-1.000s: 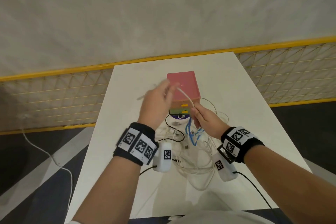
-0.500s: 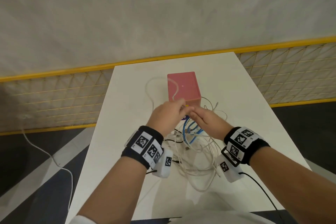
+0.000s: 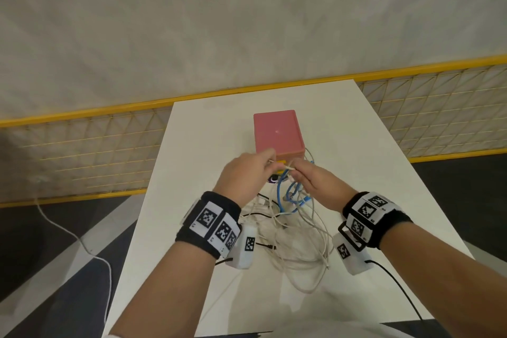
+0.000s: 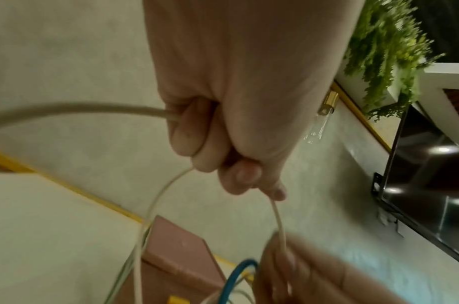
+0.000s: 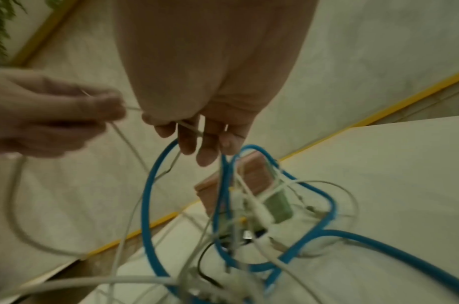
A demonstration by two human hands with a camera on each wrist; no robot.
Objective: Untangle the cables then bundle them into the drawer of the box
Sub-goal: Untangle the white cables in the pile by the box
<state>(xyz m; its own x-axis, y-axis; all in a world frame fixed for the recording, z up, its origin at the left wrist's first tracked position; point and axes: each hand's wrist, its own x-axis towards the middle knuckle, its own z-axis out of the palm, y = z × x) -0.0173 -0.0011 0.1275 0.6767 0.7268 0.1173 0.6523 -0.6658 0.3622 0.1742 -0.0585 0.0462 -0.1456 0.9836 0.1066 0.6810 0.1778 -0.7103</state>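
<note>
A pink box (image 3: 277, 132) stands mid-table, its drawer front hidden behind my hands. A tangle of white cables (image 3: 296, 239) with a blue cable (image 3: 288, 197) and a thin black cable (image 3: 263, 197) lies in front of it. My left hand (image 3: 247, 175) grips a white cable (image 4: 276, 214) in its curled fingers, with loops of it hanging below. My right hand (image 3: 310, 178) pinches the same white cable (image 5: 189, 125) just right of the left hand, and the blue cable (image 5: 150, 197) loops under its fingers.
The white table (image 3: 370, 173) has bare surface left and right of the box. A yellow-framed mesh fence (image 3: 82, 151) runs behind the table. A white cord (image 3: 68, 230) trails on the dark floor at the left.
My left hand came down from beside the box and met the right hand in front of it. The white loop that hung over the box has been drawn in.
</note>
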